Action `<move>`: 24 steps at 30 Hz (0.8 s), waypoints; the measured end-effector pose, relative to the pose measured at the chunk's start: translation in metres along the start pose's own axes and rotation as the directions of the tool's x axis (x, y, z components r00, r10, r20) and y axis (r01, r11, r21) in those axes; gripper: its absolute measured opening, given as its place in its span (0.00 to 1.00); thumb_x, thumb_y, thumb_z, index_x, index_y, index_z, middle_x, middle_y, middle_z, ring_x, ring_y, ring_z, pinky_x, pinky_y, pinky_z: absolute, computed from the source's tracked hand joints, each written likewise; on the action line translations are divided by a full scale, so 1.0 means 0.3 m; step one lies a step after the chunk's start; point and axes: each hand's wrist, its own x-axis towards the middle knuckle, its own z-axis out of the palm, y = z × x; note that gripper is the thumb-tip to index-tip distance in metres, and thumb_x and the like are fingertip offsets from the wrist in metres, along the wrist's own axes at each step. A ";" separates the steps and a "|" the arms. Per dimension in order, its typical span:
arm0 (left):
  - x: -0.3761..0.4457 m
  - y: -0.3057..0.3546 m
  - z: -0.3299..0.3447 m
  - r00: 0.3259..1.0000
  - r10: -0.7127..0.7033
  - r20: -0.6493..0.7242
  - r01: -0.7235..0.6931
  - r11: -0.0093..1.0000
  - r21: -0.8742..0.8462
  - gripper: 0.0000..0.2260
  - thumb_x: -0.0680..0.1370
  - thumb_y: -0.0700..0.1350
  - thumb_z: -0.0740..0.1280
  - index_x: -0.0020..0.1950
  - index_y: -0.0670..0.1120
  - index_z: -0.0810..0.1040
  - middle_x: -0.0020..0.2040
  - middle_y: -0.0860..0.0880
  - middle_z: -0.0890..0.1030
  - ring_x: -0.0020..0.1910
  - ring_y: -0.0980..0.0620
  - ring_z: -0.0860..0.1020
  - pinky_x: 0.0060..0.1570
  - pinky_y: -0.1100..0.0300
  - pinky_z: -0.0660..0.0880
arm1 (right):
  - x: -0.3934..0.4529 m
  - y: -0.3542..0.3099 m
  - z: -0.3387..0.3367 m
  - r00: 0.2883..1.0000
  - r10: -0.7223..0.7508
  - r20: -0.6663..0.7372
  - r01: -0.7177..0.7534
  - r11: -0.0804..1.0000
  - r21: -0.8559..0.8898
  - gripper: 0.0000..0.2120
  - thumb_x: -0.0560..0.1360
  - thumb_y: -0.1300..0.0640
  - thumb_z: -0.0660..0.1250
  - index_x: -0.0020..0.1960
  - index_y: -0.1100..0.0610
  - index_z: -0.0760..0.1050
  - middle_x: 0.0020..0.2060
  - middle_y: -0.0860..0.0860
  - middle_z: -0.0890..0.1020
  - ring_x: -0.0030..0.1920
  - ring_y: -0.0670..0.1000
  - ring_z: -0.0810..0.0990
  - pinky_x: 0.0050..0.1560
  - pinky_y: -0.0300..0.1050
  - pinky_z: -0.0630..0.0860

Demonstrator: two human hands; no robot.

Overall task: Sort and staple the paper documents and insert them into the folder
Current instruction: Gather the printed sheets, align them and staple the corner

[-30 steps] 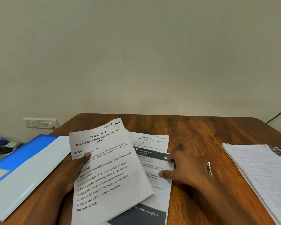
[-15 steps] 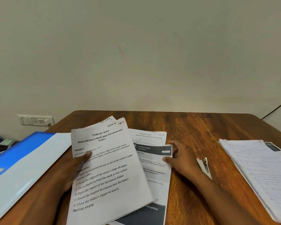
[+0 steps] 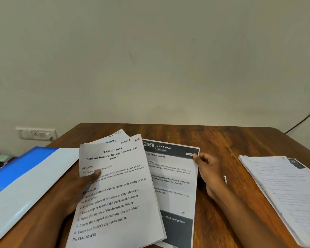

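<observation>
— The pillow-covers sheet (image 3: 172, 178) has lifted; our right hand (image 3: 207, 169) pinches its corner.
— Still sorting. Left hand (image 3: 79, 190) grips the stack (image 3: 115, 190); next we add it there, folder (image 3: 25, 178) waiting leftward.

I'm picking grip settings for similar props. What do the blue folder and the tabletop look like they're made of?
Blue-and-white folder: probably smooth plastic, judging by the soft sheen along its pale flap. Brown table: wood or wood-look laminate, I cannot tell which; streaked grain shows, with a mild gloss.
</observation>
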 end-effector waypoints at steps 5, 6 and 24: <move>-0.006 0.003 0.008 1.000 -0.005 0.000 0.005 1.000 0.006 0.45 0.54 0.49 0.89 0.67 0.43 0.77 0.56 0.34 0.86 0.46 0.33 0.87 0.39 0.44 0.85 | 0.009 0.008 0.003 1.000 0.015 0.026 -0.016 0.999 0.033 0.10 0.82 0.56 0.69 0.45 0.58 0.84 0.42 0.53 0.88 0.44 0.55 0.86 0.43 0.50 0.80; -0.004 0.002 0.009 1.000 -0.006 -0.009 0.006 1.000 -0.003 0.38 0.60 0.47 0.85 0.67 0.43 0.76 0.55 0.34 0.86 0.45 0.34 0.87 0.39 0.44 0.85 | 0.009 0.009 0.005 0.999 0.015 0.031 -0.016 0.999 0.035 0.10 0.82 0.55 0.69 0.45 0.58 0.83 0.42 0.54 0.88 0.44 0.55 0.86 0.43 0.51 0.80; -0.042 0.017 0.106 0.998 0.038 -0.049 -0.034 0.997 0.066 0.20 0.76 0.44 0.76 0.65 0.44 0.77 0.53 0.36 0.87 0.48 0.34 0.87 0.41 0.45 0.85 | -0.039 -0.022 0.031 0.991 0.007 0.130 -0.030 0.984 0.175 0.08 0.81 0.55 0.70 0.49 0.59 0.84 0.44 0.55 0.89 0.43 0.54 0.87 0.44 0.50 0.82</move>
